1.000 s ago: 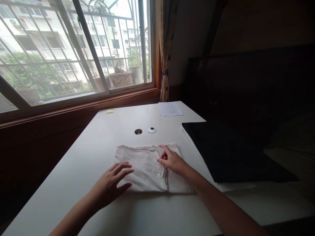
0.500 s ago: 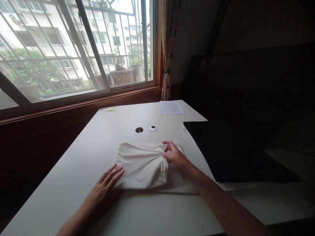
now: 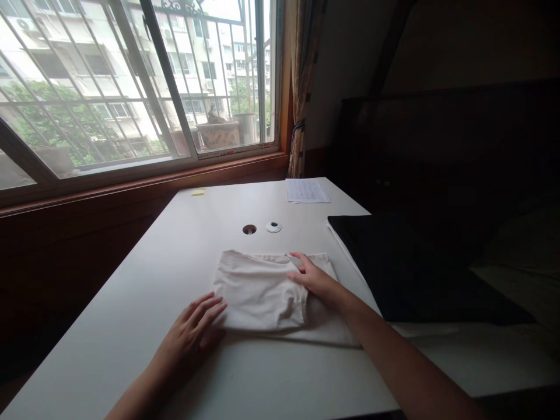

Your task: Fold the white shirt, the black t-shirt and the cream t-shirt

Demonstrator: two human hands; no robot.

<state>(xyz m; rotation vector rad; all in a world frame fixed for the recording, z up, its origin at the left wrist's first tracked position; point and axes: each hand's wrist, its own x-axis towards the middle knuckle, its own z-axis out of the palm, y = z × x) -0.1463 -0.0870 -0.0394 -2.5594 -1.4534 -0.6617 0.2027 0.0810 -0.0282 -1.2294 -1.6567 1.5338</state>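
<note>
A folded white garment (image 3: 260,291), probably a T-shirt, lies on the white table with its upper layer turned over to the left and a few creases in it. Its lower layer (image 3: 335,326) shows at the right. My left hand (image 3: 196,321) is open, with its fingertips touching the garment's left edge. Near the top right of the folded layer rests my right hand (image 3: 317,283). Its thumb and forefinger are apart on the cloth, and the other fingers are partly hidden.
Black cloth (image 3: 394,268) with a white edge beneath covers the table's right side. Two round fittings, a cable hole (image 3: 249,230) and a white cap (image 3: 273,227), lie beyond the garment. Papers (image 3: 307,191) and a yellow note (image 3: 198,192) are at the far edge, below a barred window (image 3: 144,87).
The garment's folded layer has shifted slightly right and lies flatter. My right hand has loosened its pinch on the cloth, and my left hand has followed the left edge.
</note>
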